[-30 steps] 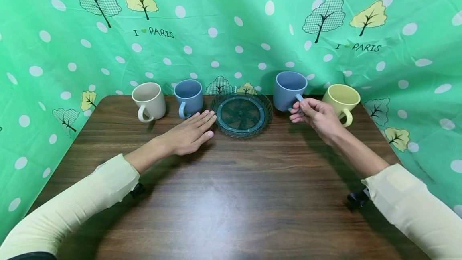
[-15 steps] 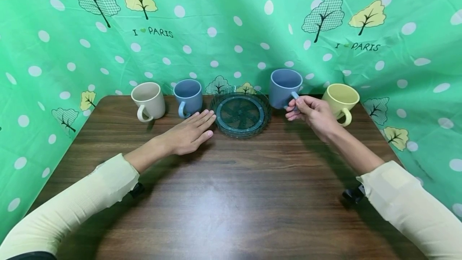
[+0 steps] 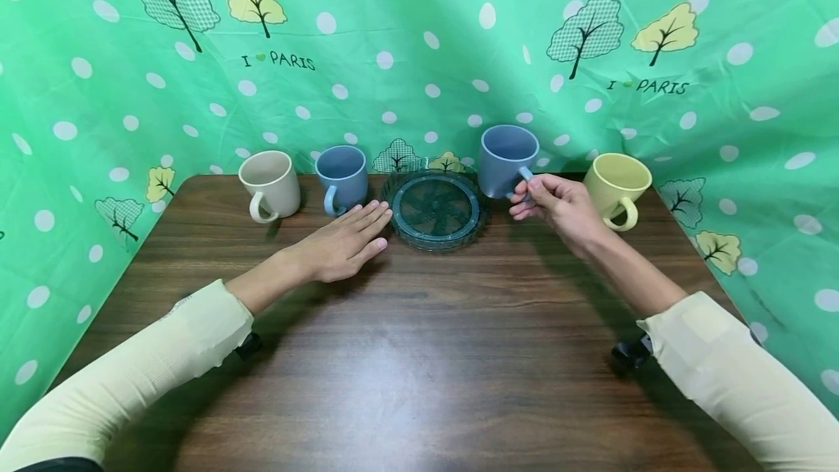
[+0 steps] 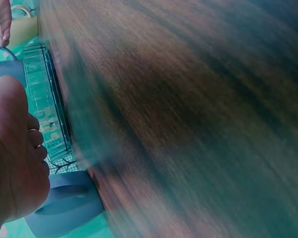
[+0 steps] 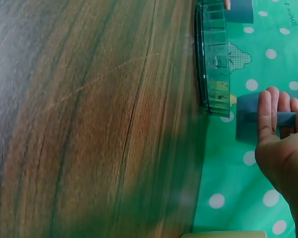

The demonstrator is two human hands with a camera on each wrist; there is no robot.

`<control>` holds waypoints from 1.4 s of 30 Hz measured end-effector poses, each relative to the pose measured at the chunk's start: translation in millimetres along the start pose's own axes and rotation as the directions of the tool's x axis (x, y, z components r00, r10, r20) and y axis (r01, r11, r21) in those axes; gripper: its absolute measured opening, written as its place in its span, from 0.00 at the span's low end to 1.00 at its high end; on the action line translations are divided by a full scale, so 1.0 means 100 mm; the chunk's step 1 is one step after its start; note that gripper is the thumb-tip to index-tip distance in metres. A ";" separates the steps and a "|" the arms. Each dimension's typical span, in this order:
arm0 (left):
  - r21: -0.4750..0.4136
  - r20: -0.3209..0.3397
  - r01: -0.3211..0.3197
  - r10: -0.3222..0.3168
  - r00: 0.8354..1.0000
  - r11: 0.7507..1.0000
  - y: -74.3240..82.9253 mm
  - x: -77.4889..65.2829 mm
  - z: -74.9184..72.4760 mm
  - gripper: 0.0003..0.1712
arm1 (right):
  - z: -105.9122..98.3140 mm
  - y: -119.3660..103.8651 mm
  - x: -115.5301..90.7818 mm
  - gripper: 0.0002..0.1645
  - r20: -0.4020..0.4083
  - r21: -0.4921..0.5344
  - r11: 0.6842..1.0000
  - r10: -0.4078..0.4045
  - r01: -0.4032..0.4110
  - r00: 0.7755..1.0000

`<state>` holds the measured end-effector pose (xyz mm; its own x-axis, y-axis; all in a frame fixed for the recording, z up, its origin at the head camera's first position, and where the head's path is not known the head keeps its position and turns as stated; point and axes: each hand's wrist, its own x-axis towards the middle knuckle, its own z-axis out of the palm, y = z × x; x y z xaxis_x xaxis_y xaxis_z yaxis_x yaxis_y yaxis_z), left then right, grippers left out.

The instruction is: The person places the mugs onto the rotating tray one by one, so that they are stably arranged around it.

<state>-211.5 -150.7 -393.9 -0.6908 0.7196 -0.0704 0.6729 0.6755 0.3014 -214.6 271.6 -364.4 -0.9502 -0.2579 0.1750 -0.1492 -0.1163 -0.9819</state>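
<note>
My right hand (image 3: 566, 213) pinches the handle of a blue mug (image 3: 501, 170) between thumb and fingers. That mug is upright, and the right wrist view shows it raised off the table, just right of a round dark-green clear dish (image 3: 435, 213) with a fluted wall. My left hand (image 3: 344, 246) is held palm down with straight fingers, its tips at the dish's left edge; whether they touch it I cannot tell. Behind those fingers stands a second blue mug (image 3: 344, 173), its handle partly hidden by them.
At the far left of the row is a beige mug (image 3: 269, 184). A yellow mug (image 3: 619, 184) stands at the right, behind my right wrist. All line the back edge of the brown wooden table (image 3: 393, 355), against a green dotted curtain (image 3: 406, 35).
My right hand has carried the blue mug leftward and slightly up, away from the yellow mug and closer to the dish. My left hand has stayed in place.
</note>
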 end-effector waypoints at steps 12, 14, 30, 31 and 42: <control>-0.001 0.005 0.008 -0.008 1.000 1.000 0.01 0.00 0.00 0.39 | 0.11 0.06 0.03 0.16 0.028 -0.036 0.999 0.013 -0.012 1.000; 0.001 0.003 0.007 -0.007 1.000 1.000 0.00 0.00 -0.01 0.39 | 0.13 0.06 0.03 0.17 0.029 -0.038 0.999 0.017 -0.016 0.999; -0.006 0.004 0.003 -0.003 1.000 1.000 0.01 0.00 -0.01 0.39 | 0.25 0.09 0.05 0.18 0.056 -0.042 0.999 0.017 -0.015 0.998; -0.007 0.005 0.004 -0.004 1.000 1.000 0.01 0.00 -0.01 0.39 | 0.26 0.10 0.05 0.18 0.057 -0.041 0.999 0.018 -0.016 0.998; -0.013 0.001 0.003 -0.003 1.000 1.000 0.01 0.00 -0.01 0.39 | 0.33 0.11 0.04 0.16 0.071 -0.077 0.996 0.040 -0.035 0.997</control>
<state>-210.8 -150.3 -392.3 -0.6926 0.7177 -0.0723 0.6674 0.6756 0.3131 -211.3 237.5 -372.0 -0.9336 -0.3299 0.1401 -0.1368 -0.0333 -0.9900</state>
